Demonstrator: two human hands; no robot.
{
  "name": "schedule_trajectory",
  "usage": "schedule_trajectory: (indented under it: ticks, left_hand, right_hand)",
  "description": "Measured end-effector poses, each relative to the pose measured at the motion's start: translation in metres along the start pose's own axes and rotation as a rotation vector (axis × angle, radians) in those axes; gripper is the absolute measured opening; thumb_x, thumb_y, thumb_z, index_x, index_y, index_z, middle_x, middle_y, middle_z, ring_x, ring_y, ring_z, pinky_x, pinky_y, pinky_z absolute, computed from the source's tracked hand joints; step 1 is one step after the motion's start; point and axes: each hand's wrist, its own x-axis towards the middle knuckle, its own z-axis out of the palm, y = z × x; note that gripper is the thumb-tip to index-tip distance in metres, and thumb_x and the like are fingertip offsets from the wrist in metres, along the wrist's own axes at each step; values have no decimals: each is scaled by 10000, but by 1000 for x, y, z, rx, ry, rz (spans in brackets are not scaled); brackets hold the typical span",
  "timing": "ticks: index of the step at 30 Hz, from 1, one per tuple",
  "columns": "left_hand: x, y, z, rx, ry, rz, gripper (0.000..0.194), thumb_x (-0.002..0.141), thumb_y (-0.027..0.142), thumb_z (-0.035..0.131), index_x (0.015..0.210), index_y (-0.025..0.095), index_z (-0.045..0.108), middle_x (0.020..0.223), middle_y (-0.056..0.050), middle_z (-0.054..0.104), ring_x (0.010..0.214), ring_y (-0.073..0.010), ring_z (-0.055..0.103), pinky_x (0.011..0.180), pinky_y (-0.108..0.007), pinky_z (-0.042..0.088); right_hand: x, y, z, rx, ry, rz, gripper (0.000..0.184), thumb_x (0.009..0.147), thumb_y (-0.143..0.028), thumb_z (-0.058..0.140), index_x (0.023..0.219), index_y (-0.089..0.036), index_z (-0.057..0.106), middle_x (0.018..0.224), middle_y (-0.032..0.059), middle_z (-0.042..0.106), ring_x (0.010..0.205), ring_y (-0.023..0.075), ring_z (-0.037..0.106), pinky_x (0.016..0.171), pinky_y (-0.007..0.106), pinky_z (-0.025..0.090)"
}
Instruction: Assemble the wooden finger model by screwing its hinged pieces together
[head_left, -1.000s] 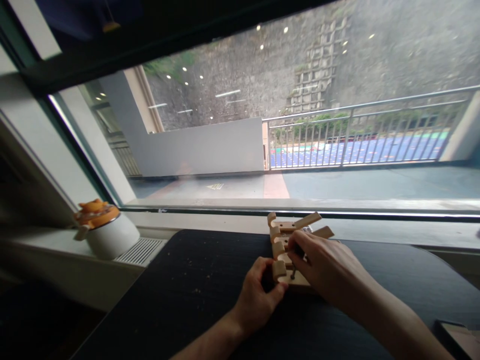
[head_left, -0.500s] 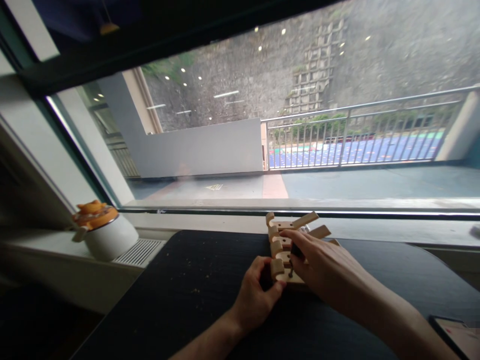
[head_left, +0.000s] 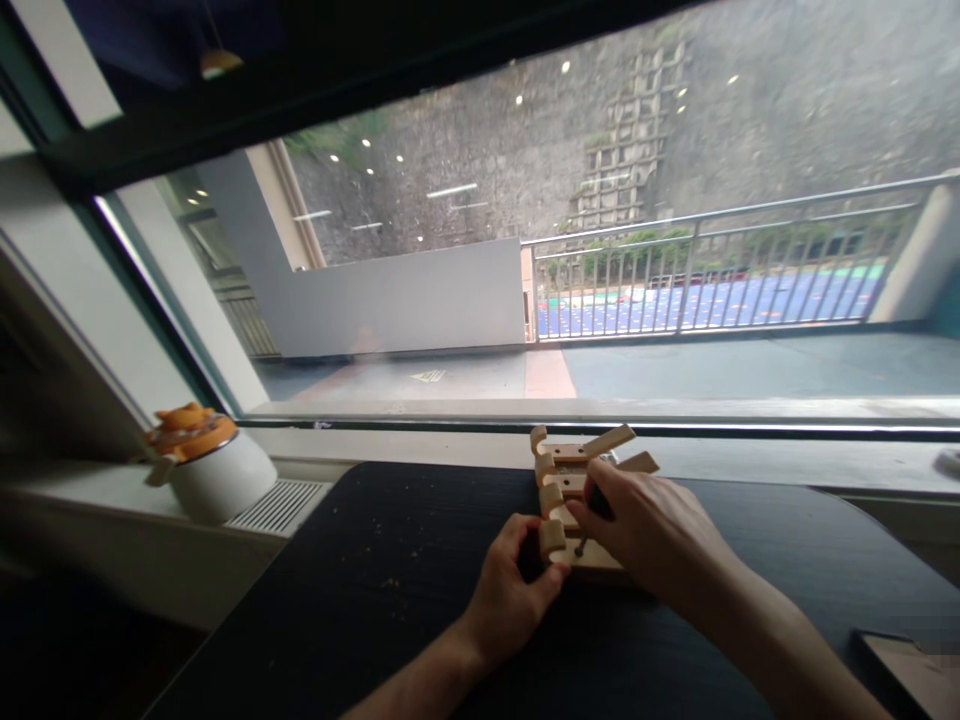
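Note:
A light wooden assembly [head_left: 574, 475] with several curved hook pieces and slanted bars lies on a black table [head_left: 390, 580] near the window. My left hand [head_left: 510, 595] is curled round the near left end of the assembly, thumb against its base. My right hand [head_left: 652, 535] is closed round a small dark tool [head_left: 589, 520] whose thin metal tip points down onto the wooden base close to my left thumb. Most of the tool's handle is hidden inside my fingers.
A white mug with an orange cat-shaped lid [head_left: 206, 465] stands on the window sill at the left, beside a vent grille [head_left: 281, 503]. A flat object [head_left: 911, 665] lies at the table's right near corner. Wood crumbs dot the table. The window pane rises just behind.
My right hand has shifted slightly on the tool over the wooden base. The view has drifted a little. My left hand keeps its grip.

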Motion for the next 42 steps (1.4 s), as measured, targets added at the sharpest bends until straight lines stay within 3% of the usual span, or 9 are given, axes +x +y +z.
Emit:
schedule_trajectory:
  ticks: [7,12,15,18,23,29,33,36,42]
  left_hand:
    - [0,-3,2,-44,-11,13,226,784,209,633,992,165,555,904,-25,642,830,-163,604,772,-263,484]
    - [1,-5,2,-39,-10,5,222,782,201,634,986,165,554,901,-25,638,819,-160,599,759,-261,484]
    - [1,-5,1,-37,-17,-3,220,782,195,633,984,160,553,901,-31,633,825,-164,596,763,-264,484]
    - [0,-4,1,-29,-20,-2,228,783,196,633,994,157,555,910,-34,633,831,-165,594,767,-261,479]
    - [-1,-2,1,-9,1,-9,234,776,202,641,993,162,561,908,-30,635,825,-160,593,760,-252,472]
    - [0,-2,1,-23,-10,11,223,779,197,633,985,157,556,900,-28,626,816,-156,588,757,-257,475]
    - [0,-1,2,-39,-5,10,210,767,168,623,964,156,552,869,-18,616,794,-150,583,741,-254,472]
    - [0,-1,1,-29,-3,7,210,776,176,623,973,157,553,885,-23,622,805,-153,582,751,-258,472]
    - [-1,-5,1,-5,-13,8,228,783,190,633,993,156,551,900,-32,623,817,-161,584,759,-263,478]
  right_hand:
    - [-9,-8,-10,35,-20,-95,98,852,-268,484,881,-219,563,775,20,696,643,201,646,514,280,242]
    - [-8,-1,-4,183,-28,-192,274,863,-163,433,1099,-224,558,1026,48,692,843,188,655,596,270,338]
    - [-4,4,3,137,19,-181,229,860,-191,477,1063,-257,559,987,20,705,771,194,658,561,272,302]
    - [0,6,6,81,46,-136,78,875,-255,492,918,-253,558,814,-7,703,656,187,642,522,270,251]
    - [3,4,6,6,31,-11,127,870,-331,495,797,-230,513,638,-5,656,602,197,634,494,262,201]
    - [-3,-4,2,24,56,-95,149,894,-285,439,788,-220,520,709,13,671,609,185,631,506,278,220]
    - [-7,-9,0,135,12,-190,169,911,-203,403,939,-211,570,848,32,711,736,190,661,561,277,285]
    - [-5,-9,-1,121,5,-176,177,917,-213,412,984,-220,576,848,30,721,718,197,666,548,279,279]
    - [4,-2,3,68,19,-95,134,910,-295,465,838,-220,551,702,8,693,621,194,651,510,268,255]
